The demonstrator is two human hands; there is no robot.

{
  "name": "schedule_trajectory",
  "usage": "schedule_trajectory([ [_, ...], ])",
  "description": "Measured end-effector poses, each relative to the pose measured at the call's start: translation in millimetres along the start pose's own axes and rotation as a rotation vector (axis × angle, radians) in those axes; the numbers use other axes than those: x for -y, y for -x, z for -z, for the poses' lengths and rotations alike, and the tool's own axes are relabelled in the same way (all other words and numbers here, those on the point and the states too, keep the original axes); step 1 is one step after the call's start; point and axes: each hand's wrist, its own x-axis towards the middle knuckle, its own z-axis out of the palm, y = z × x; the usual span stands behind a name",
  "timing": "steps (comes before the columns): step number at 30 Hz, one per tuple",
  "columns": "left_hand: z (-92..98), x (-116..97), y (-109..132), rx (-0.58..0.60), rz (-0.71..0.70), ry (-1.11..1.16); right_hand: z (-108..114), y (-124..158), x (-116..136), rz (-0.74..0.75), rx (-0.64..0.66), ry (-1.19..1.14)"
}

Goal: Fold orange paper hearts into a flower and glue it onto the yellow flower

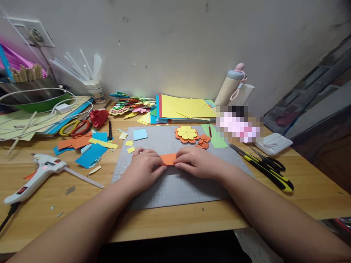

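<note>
A small orange paper piece (168,159) lies on the grey cutting mat (175,186). My left hand (144,168) presses down on its left end with curled fingers. My right hand (196,162) pinches and presses its right end, fingers together. Only the middle strip of the paper shows between the hands. Just behind the hands on the mat sit a yellow and orange paper flower (187,133) and small folded orange pieces (203,141).
A white glue gun (38,175) lies at the left on the wooden table. Black-yellow scissors (264,168) lie to the right of the mat. Coloured paper sheets (183,107), scraps (90,148), yellow-red scissors (75,128) and a bottle (231,86) stand behind.
</note>
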Motion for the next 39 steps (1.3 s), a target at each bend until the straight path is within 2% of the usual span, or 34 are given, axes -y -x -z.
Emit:
schedule_trajectory([
  [10,-2.5,1.1,0.5,0.035,0.056,0.05,-5.7,-2.4,-2.3,-0.02,-0.011,-0.029],
  [39,1.3,0.8,-1.3,0.089,0.06,0.085,-5.8,-6.0,-3.6,-0.048,-0.032,-0.061],
])
